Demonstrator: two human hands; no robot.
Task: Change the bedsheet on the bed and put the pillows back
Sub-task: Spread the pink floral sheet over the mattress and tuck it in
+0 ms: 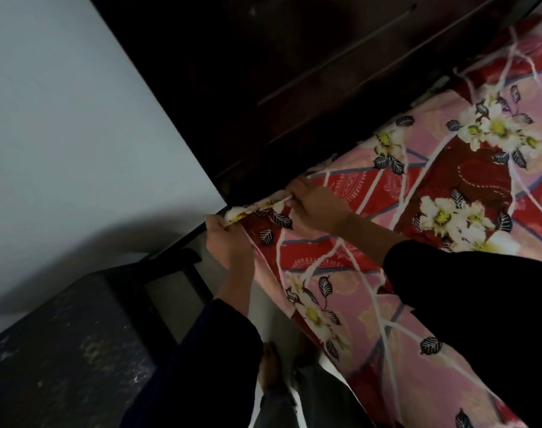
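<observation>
A red and pink floral bedsheet (418, 211) is spread flat up to the dark headboard (294, 88) and is hung over the near side. Its bunched corner is gripped by the curled fingers (216, 224) of the left hand (229, 242). The edge just beside it appears, through the blur, to be pinched by the right hand (316, 205) close under the headboard.

bedsheet (418, 193) cut off right, dark panel (294, 72) detail unclear
</observation>
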